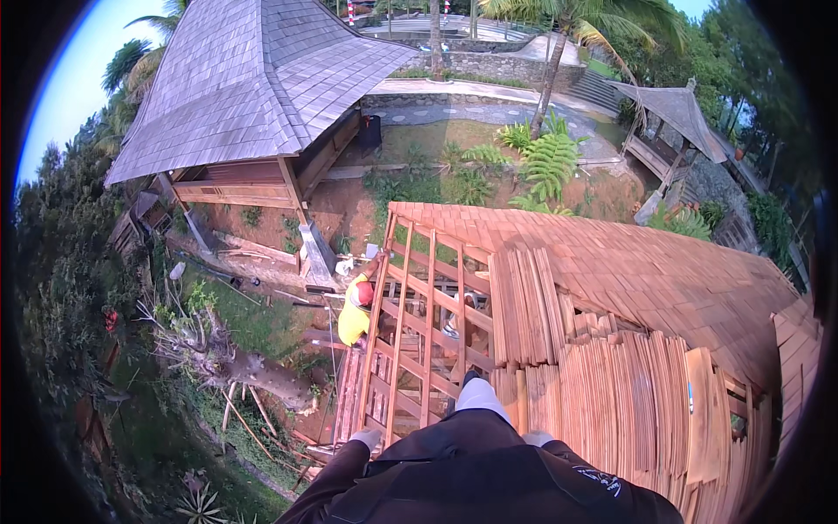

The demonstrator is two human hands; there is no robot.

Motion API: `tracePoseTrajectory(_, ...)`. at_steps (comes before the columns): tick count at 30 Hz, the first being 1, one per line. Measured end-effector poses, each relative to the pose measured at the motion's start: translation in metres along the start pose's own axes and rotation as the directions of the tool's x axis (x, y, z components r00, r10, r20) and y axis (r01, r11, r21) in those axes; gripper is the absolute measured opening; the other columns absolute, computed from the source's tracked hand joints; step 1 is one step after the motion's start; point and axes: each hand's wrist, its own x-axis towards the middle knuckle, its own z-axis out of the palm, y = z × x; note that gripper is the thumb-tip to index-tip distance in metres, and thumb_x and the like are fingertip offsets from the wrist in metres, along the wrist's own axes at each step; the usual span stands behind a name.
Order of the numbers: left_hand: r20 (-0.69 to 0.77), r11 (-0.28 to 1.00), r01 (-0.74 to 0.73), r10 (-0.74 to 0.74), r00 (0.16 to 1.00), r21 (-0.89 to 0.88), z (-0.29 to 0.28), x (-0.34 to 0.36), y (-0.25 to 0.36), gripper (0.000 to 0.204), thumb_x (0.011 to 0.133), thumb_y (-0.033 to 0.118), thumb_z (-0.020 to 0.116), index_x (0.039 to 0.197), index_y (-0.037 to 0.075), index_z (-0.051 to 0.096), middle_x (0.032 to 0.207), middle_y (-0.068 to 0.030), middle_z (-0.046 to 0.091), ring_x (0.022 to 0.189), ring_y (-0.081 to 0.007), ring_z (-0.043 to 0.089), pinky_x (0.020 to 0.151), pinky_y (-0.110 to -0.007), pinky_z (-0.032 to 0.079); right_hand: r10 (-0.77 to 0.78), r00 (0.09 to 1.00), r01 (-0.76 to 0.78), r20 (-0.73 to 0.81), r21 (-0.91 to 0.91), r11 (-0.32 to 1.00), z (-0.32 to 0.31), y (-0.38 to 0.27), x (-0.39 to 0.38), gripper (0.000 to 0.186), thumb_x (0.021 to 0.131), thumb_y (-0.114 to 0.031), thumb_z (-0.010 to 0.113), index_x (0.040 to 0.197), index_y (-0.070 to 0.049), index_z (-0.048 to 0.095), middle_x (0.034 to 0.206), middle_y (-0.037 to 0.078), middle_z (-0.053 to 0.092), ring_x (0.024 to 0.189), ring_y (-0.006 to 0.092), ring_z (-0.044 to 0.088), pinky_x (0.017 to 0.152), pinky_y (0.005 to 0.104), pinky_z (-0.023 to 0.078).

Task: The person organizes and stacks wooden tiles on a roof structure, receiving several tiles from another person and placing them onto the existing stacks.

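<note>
I am up on a partly covered roof, one leg in a light covering stretched over the open wooden battens [429, 327]. My left hand [368, 437], which looks pale or gloved, rests low beside the left battens; its fingers are too small to make out. Close to the lower edge of the shingle stacks is my right hand [537, 438], mostly hidden by my dark sleeve, so I cannot see its grip. Right of my leg lie wooden shingles [602, 402] in dense rows, with another upright bundle [525, 306] farther up.
A person in a yellow shirt [353, 321] and red headgear stands at the frame's left edge. Finished shingle roofing [628, 262] slopes off right. A small blue object [690, 397] lies on a board. Below left are a cut tree trunk [271, 380] and a grey-roofed pavilion [253, 87].
</note>
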Motion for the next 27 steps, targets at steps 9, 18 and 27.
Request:
tracePoseTrajectory(9,0.061,0.944,-0.129,0.116,0.991,0.304,0.003,-0.011,0.01,0.033,0.098,0.027,0.043,0.123,0.015,0.06,0.126,-0.0201,0.063,0.118,-0.0388,0.06,0.098,-0.045,0.049,0.047,0.998,-0.05,0.05,0.052,0.997,-0.002,-0.005,-0.007,0.046,0.095,-0.041,0.048,0.11,-0.005,0.071,0.12,0.024,0.065,0.113,0.0422,0.06,0.099,0.0461,0.046)
tracePoseTrajectory(18,0.052,0.965,-0.067,0.056,0.997,0.253,0.003,-0.014,0.018,0.033,0.097,0.028,0.044,0.117,0.011,0.064,0.128,-0.021,0.062,0.12,-0.0384,0.058,0.1,-0.044,0.047,0.147,0.989,-0.138,-0.002,0.33,0.934,0.024,0.024,0.006,0.043,0.095,-0.039,0.05,0.11,-0.005,0.071,0.117,0.026,0.066,0.112,0.0412,0.061,0.096,0.0444,0.048)
tracePoseTrajectory(27,-0.033,0.949,0.081,-0.096,0.995,-0.303,0.031,0.008,0.006,0.045,0.094,0.039,0.047,0.11,0.002,0.068,0.101,-0.0166,0.072,0.097,-0.031,0.069,0.086,-0.039,0.051,0.097,0.995,-0.09,-0.024,0.208,0.974,-0.006,0.003,-0.02,0.044,0.095,-0.036,0.052,0.115,0.001,0.067,0.121,0.023,0.066,0.114,0.0371,0.062,0.095,0.0403,0.048)
